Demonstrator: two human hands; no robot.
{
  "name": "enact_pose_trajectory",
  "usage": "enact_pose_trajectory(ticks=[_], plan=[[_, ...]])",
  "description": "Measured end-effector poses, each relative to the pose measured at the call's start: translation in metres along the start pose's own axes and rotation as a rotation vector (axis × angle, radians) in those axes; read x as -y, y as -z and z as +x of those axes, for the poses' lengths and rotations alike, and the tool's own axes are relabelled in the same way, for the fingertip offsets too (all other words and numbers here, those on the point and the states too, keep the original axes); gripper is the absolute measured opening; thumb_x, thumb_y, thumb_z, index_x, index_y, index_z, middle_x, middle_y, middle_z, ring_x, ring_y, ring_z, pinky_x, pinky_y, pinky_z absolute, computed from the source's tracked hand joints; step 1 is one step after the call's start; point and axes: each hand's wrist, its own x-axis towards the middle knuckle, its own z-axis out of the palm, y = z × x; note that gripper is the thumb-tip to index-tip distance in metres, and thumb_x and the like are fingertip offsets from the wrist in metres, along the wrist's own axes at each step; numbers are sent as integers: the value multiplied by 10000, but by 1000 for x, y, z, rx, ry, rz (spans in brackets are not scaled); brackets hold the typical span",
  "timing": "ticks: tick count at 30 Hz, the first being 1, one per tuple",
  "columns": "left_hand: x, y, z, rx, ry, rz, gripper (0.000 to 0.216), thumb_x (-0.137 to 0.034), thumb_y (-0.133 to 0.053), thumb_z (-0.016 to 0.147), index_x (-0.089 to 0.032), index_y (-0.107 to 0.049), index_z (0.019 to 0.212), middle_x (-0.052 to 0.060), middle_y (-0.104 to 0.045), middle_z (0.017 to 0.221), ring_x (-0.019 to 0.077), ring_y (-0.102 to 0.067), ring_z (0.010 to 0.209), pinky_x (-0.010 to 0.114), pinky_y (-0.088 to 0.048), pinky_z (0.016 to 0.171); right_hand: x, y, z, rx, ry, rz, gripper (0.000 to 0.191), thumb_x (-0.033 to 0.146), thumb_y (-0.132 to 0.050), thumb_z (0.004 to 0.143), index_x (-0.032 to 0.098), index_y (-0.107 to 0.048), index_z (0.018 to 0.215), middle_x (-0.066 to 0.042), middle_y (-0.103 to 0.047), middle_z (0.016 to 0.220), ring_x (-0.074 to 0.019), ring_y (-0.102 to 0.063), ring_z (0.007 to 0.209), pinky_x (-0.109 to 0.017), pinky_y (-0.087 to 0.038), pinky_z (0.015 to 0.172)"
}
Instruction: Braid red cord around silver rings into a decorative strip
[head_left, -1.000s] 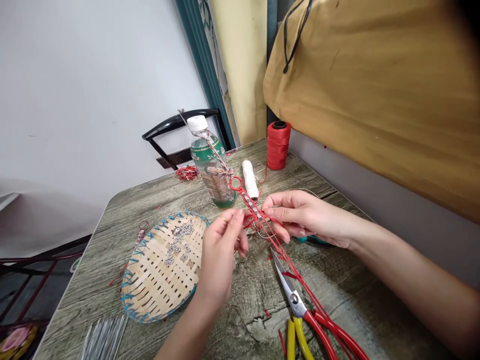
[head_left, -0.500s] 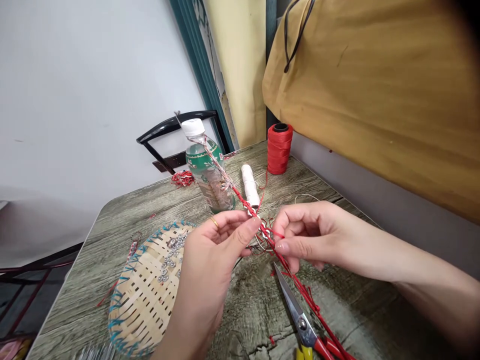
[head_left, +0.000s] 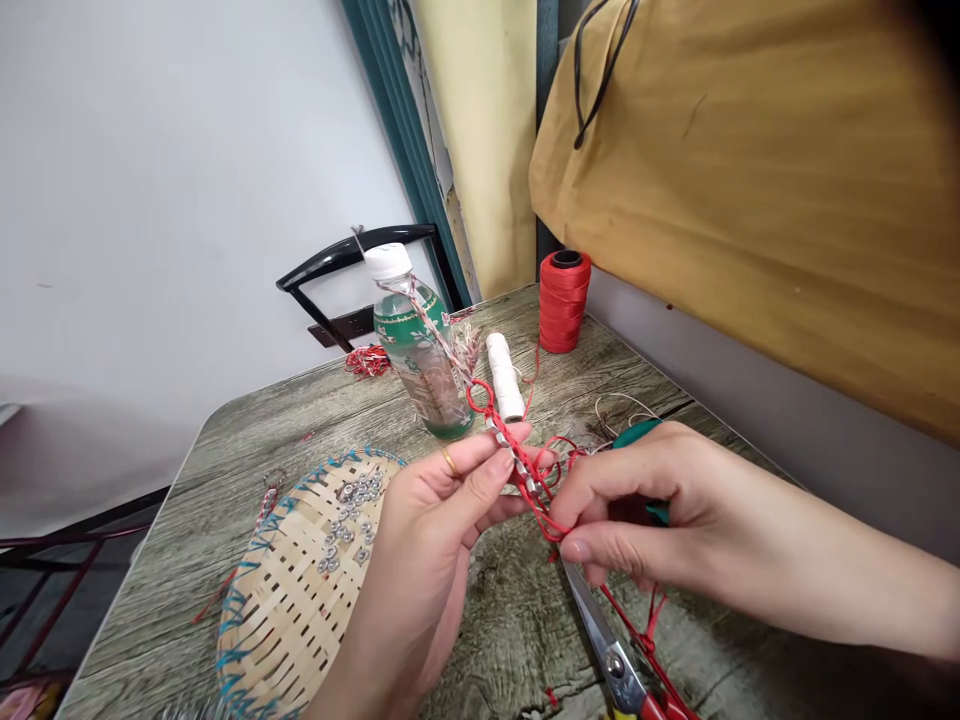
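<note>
My left hand (head_left: pixel 424 535) pinches a braided red cord (head_left: pixel 517 450) between thumb and fingers; silvery nuts show along its side. The cord's top loop (head_left: pixel 480 396) is joined to a thin twisted string (head_left: pixel 442 343) running from the neck of a plastic bottle (head_left: pixel 424 370). Lower down, my right hand (head_left: pixel 675 510) holds a red strand closed between thumb and forefinger. Beneath that hand lie scissors (head_left: pixel 607 640), blades pointing away, with red and yellow handles. Loose red cord ends trail past them.
A woven bamboo tray (head_left: pixel 285 610) with several metal nuts (head_left: pixel 349 515) lies left. Behind the hands are a white thread roll (head_left: pixel 504 375) and a red cord spool (head_left: pixel 565 302). A dark green object (head_left: pixel 637 432) is partly hidden behind my right hand. A black chair (head_left: pixel 352 260) stands beyond.
The braid has turned, so its loop and the nuts show more clearly. My right hand has shifted slightly down, drawing the strand along. The green object has come into sight behind it.
</note>
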Motion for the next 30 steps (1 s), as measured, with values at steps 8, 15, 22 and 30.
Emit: enact_pose_trajectory(ticks=[8, 15, 22, 30], plan=[[1, 5, -1, 28, -15, -96, 198, -178, -515, 828, -134, -699, 887, 80, -679, 844, 170, -596, 813, 261, -486, 692, 1, -4, -2, -57, 73, -169, 177, 354, -511, 838, 235, -629, 780, 57, -582, 573, -60, -464, 479, -163, -352, 451], [1, 5, 0, 45, -21, -111, 187, -164, -526, 824, -136, -681, 925, 67, -666, 859, 147, -592, 802, 235, -484, 681, 1, -3, -2, -55, 71, -191, 217, 382, -485, 848, 230, -634, 804, 32, -616, 616, -80, -504, 519, -183, -361, 475], [3, 9, 1, -50, -41, -87, 149, -158, -612, 760, -130, -646, 903, 41, -635, 833, 96, -574, 697, 199, -487, 632, 0, -2, 1, -14, 12, -36, 198, 345, -533, 821, 193, -603, 716, 37, -556, 555, -69, -474, 490, -166, -362, 449], [3, 7, 5, 22, -87, -25, 163, -218, -619, 762, -126, -576, 889, 10, -609, 729, 63, -543, 569, 186, -468, 570, -5, 12, 4, 64, -101, 365, 210, 346, -595, 777, 139, -563, 762, 5, -602, 598, -50, -495, 463, -159, -403, 447]])
